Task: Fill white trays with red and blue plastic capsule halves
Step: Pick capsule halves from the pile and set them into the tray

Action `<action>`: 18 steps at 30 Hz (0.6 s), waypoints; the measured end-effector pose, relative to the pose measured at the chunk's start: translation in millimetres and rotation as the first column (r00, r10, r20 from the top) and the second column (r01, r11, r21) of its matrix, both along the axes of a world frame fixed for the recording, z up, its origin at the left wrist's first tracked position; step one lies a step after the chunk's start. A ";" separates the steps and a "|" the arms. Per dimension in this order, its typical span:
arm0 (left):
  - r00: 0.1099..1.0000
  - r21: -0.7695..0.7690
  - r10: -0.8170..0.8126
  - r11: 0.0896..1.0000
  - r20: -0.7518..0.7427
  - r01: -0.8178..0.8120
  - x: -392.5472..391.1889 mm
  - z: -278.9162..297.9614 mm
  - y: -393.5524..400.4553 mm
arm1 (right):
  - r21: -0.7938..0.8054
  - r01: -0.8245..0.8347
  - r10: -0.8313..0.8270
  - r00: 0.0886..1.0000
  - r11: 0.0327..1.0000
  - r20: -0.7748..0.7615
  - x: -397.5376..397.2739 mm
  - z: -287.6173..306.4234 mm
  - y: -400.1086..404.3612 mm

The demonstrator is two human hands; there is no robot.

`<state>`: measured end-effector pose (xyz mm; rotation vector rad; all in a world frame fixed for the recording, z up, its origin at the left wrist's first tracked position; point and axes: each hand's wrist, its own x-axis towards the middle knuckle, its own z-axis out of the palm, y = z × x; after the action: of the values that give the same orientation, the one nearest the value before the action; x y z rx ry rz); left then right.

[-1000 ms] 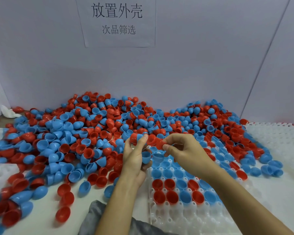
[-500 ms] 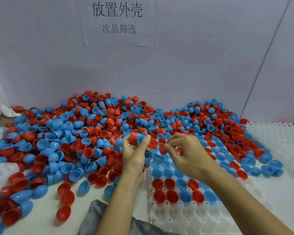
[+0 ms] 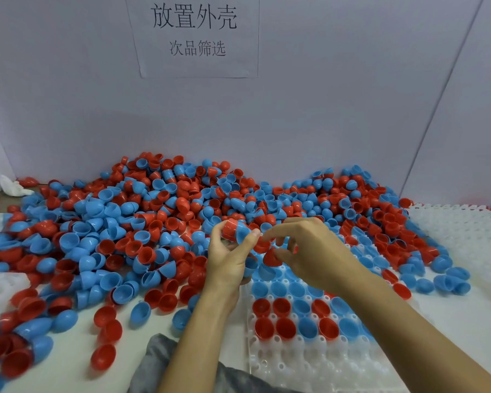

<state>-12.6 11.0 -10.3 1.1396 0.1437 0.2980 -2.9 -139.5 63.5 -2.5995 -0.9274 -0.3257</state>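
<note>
The white tray (image 3: 309, 361) lies just in front of the person, under and slightly right of both hands, its far rows already holding red and blue halves sitting mouth-up and its near rows bare. The right hand (image 3: 312, 251) pinches a single red half (image 3: 271, 258) between thumb and fingertips, right above the tray's far edge, so the open pockets lie toward the person from it, down and back. The left hand (image 3: 228, 259) grips a nested red and blue pair (image 3: 236, 230) at its fingertips, with what looks like another blue half tucked low in the palm; it hovers at the tray's left border. The hands are close together, fingertips nearly meeting. The right hand seems nearer the free pockets and would likely seat its half with the rim up. Behind them the loose pile of capsule halves (image 3: 153, 211) spreads across the table, with a paper sign (image 3: 193, 32) on the wall above
</note>
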 end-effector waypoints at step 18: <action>0.996 -0.162 -0.065 0.985 -0.067 0.053 -1.0 3.9 -1.9 | -0.282 0.281 -0.366 0.872 0.918 -0.324 -0.6 5.6 -146.9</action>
<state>-13.6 9.1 -6.3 0.9935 0.1940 0.1887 -3.5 -286.4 69.2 -2.8824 -0.4101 0.2044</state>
